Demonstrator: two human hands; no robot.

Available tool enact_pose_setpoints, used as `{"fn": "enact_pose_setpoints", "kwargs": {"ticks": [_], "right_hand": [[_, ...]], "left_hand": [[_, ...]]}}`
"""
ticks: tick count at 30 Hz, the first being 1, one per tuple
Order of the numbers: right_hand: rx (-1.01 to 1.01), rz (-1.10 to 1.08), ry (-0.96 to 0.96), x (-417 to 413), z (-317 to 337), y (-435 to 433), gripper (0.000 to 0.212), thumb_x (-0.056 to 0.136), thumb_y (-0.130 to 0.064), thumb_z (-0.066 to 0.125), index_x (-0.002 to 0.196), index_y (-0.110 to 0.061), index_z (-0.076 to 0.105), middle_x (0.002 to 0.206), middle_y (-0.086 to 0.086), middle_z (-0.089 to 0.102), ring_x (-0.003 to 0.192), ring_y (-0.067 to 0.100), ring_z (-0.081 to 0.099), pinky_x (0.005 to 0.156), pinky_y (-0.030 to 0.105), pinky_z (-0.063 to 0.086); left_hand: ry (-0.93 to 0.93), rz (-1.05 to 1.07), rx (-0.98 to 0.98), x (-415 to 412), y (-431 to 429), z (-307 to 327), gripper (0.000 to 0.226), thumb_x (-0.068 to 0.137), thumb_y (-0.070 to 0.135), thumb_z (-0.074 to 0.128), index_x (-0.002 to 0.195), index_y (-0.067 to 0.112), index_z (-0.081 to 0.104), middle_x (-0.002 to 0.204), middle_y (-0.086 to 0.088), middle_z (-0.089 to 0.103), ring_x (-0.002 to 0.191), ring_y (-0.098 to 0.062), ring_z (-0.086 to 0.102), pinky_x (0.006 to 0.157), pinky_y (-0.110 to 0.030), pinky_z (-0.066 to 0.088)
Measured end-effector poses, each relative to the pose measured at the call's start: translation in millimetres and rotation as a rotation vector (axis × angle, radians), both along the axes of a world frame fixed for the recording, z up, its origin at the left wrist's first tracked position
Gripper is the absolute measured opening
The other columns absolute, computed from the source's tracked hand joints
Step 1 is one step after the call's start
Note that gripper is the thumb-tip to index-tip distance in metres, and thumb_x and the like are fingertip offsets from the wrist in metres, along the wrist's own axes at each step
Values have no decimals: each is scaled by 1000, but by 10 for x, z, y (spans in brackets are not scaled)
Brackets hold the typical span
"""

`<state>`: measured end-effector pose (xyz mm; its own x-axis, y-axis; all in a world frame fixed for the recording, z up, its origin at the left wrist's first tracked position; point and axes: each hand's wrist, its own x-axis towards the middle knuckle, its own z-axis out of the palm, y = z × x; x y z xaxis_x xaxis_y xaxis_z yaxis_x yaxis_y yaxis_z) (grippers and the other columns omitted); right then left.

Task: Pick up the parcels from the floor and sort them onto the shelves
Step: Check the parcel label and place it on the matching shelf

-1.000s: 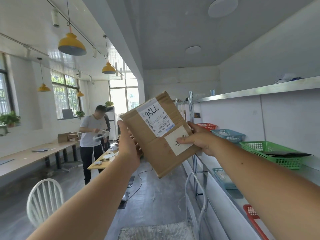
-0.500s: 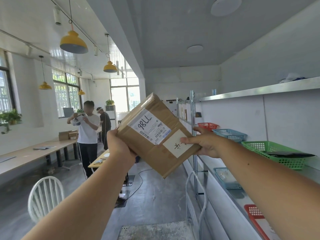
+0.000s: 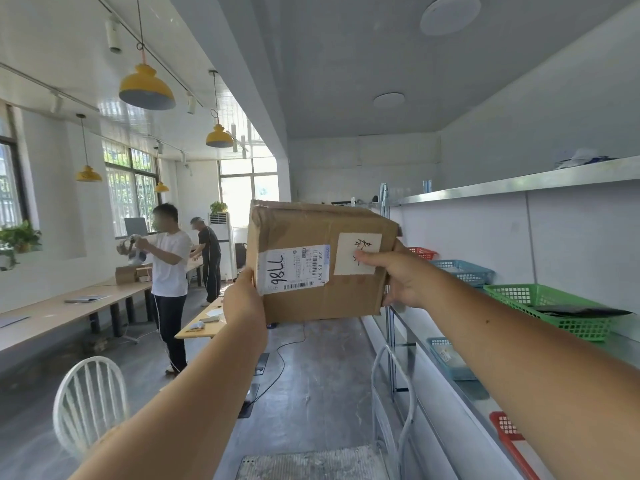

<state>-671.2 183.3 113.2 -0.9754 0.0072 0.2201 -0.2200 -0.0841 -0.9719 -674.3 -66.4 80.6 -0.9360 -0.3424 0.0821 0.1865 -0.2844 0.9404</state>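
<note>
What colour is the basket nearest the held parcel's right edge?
Red: the basket sits just behind the parcel on the shelf, seen in the head view.

bright window (image 3: 248, 188) daylight, glare; wide-angle edge distortion.

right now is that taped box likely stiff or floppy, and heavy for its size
Probably stiff: the box keeps flat faces and square edges, though its top corner looks creased. Likely not heavy, since the left hand and right hand hold it raised at arm's length by its sides. The taped surface may be somewhat slippery.
</note>
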Motion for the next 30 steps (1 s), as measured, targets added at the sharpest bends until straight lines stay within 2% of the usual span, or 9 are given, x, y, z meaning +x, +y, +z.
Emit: {"fn": "enact_pose_setpoints", "kwargs": {"ticks": [3,6,11,14,16,19,23,26,30], "right_hand": [[-2,-93,77,-41,-12,-18,70,85,-2,84,145,-27,57,114,-4,76,99,17,69,70,38,53],[-24,-120,109,-23,-7,-19,60,89,-10,83,144,-19,60,116,-1,77,93,14,71,65,31,52],[13,-11,36,-30,-6,-8,66,90,-14,83,147,-31,57,132,0,71,118,30,66,82,57,61],[-5,-65,95,-48,-22,0,76,83,1,85,150,-21,57,125,3,75,109,26,73,70,40,65],[-20,-127,156,-53,-23,6,80,73,-4,93,145,-13,61,121,6,77,103,23,75,73,34,65],[-67,-184,209,-89,-15,-5,100,48,-20,99,140,-6,64,125,13,77,109,29,76,95,43,64],[-246,-93,174,-93,24,-42,77,72,-1,91,141,-8,59,131,15,73,112,33,73,79,55,65],[-308,-86,167,-120,-12,-51,67,79,2,87,137,-12,59,130,11,71,115,31,69,72,58,64],[-345,-132,194,-170,-82,-97,65,77,-4,90,135,-15,62,125,6,74,122,30,68,76,51,63]], "left_hand": [[13,8,46,-4,2,12,55,92,68,41,121,30,70,111,1,78,104,-24,69,95,-45,54],[82,-10,5,89,37,49,36,103,45,35,128,38,59,113,3,73,104,-20,66,96,-46,55],[57,4,47,56,19,-4,47,89,30,34,119,26,70,107,-2,77,107,-31,71,88,-48,58],[64,8,79,65,12,-9,41,91,48,39,96,29,74,98,-3,80,105,-35,74,92,-54,58],[38,-50,176,106,30,5,56,98,72,36,107,31,73,96,-2,81,94,-29,76,86,-48,60],[32,-133,316,51,28,1,82,91,89,26,125,27,68,104,-9,79,95,-32,75,93,-54,61],[43,-251,521,44,41,36,82,80,96,36,124,35,68,114,-11,80,107,-39,74,99,-71,52],[32,-225,543,45,22,46,55,84,77,57,113,31,68,113,-7,79,109,-38,74,101,-67,50],[-8,-95,464,79,8,58,18,92,39,54,93,22,56,88,-5,62,79,-28,64,83,-43,52]]}}
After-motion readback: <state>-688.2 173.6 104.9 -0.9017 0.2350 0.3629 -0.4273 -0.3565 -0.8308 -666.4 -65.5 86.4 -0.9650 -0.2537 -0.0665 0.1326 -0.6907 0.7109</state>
